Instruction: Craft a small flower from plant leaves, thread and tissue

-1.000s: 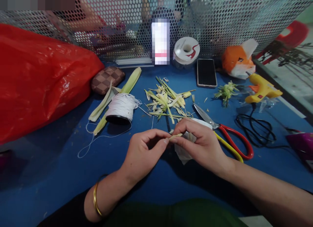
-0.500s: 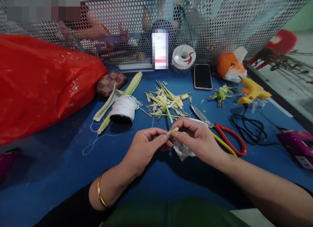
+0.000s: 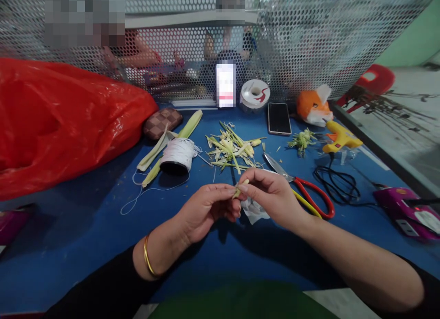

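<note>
Between my hands, over the blue table, is a small pale yellow-green plant piece. My right hand pinches it between thumb and fingertips. My left hand meets its lower left end with thumb and index finger; the other fingers curl below. White crumpled tissue lies just under my right hand. Beyond the hands is a pile of green and yellow plant scraps. Red-handled scissors lie right of my right hand, blades pointing away. A spool of white thread stands to the left.
Left: red plastic bag, checkered pouch, long husk leaves. Back: lit phone, ribbon roll, dark phone, mesh panel. Right: orange tissue pack, yellow glue gun, black cable, purple power strip.
The camera view has tilted up slightly and shifted. My left thumb has straightened along the plant piece, and my lower left fingers have dropped a little away from it.
</note>
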Demonstrator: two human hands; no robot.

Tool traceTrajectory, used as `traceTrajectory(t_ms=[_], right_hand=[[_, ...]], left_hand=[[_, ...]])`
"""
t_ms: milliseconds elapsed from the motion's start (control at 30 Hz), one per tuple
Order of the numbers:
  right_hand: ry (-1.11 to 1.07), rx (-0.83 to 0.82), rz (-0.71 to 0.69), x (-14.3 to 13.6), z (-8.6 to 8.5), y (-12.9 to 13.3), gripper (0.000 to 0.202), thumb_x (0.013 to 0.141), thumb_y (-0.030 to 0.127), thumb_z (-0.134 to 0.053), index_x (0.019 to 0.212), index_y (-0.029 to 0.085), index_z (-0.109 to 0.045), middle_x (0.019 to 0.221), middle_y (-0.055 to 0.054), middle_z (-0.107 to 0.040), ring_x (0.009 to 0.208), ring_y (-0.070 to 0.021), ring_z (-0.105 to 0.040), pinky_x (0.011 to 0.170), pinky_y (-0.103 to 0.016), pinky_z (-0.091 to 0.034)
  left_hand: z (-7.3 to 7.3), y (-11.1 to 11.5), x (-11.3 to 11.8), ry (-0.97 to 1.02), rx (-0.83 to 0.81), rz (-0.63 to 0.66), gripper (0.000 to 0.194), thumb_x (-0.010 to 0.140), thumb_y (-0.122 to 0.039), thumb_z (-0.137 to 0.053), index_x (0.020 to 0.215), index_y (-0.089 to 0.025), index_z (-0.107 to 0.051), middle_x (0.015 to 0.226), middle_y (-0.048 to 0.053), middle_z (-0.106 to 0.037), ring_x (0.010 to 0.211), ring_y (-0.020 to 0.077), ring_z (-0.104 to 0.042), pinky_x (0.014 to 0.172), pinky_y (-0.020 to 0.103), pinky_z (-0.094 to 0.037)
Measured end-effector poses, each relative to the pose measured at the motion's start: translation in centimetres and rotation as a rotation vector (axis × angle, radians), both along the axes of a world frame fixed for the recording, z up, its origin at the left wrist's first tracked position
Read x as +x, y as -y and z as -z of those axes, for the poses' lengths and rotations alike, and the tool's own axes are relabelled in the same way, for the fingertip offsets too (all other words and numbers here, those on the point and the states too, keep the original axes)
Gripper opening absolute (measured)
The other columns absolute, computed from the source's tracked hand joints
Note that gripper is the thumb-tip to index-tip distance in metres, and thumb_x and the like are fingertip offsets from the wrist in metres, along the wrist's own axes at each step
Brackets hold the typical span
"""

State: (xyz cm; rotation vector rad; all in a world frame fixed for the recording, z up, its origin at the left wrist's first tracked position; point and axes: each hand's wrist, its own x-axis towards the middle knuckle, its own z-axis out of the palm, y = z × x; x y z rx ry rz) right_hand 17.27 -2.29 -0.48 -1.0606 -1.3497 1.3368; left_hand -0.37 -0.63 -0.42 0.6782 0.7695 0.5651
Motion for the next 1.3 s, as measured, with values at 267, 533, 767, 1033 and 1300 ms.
traceTrajectory(t_ms=[267,533,767,1033,1300], right_hand=[[0.138,0.038,0.108,-0.2,0.6,0.0,0.018,0.083,0.031,-0.068,0.073,0.018,-0.062,0.065,0.002,-0.060,0.059,-0.0113,-0.056,0.057,-0.025,-0.045],[0.228,0.083,0.148,-0.2,0.4,0.1,0.018,0.082,0.031,-0.068,0.070,0.018,-0.062,0.065,0.001,-0.060,0.059,-0.0118,-0.054,0.057,-0.026,-0.043],[0.210,0.112,0.136,-0.3,0.3,0.0,0.013,0.081,0.026,-0.067,0.071,0.018,-0.065,0.065,0.002,-0.059,0.058,-0.0107,-0.054,0.057,-0.025,-0.043],[0.072,0.014,0.129,-0.4,0.4,0.2,0.016,0.078,0.030,-0.073,0.075,0.019,-0.062,0.065,0.002,-0.061,0.059,-0.0123,-0.058,0.059,-0.026,-0.048],[0.025,-0.020,0.164,-0.8,0.4,0.4,0.016,0.078,0.030,-0.071,0.072,0.019,-0.062,0.058,0.004,-0.058,0.053,-0.0108,-0.055,0.053,-0.025,-0.046]], left_hand=[[-0.5,0.4,0.5,-0.285,0.315,-0.150,0.015,0.073,-0.028,-0.075,0.078,-0.013,-0.074,0.069,0.002,-0.072,0.061,0.0104,-0.064,0.061,0.020,-0.049],[-0.5,0.4,0.6,-0.332,0.402,-0.141,0.012,0.074,-0.026,-0.072,0.079,-0.015,-0.075,0.070,0.002,-0.074,0.061,0.0104,-0.063,0.061,0.020,-0.050],[-0.5,0.7,0.6,-0.349,0.456,-0.144,0.017,0.075,-0.030,-0.071,0.079,-0.014,-0.075,0.066,0.002,-0.072,0.060,0.0122,-0.064,0.062,0.023,-0.052],[-0.9,1.0,0.6,-0.570,0.743,-0.197,0.011,0.077,-0.022,-0.067,0.078,-0.017,-0.077,0.070,0.002,-0.076,0.063,0.0148,-0.067,0.063,0.023,-0.052],[-0.2,1.2,0.5,-0.616,0.814,-0.193,0.014,0.080,-0.023,-0.066,0.087,-0.019,-0.079,0.080,0.003,-0.078,0.070,0.0165,-0.069,0.067,0.024,-0.052]])
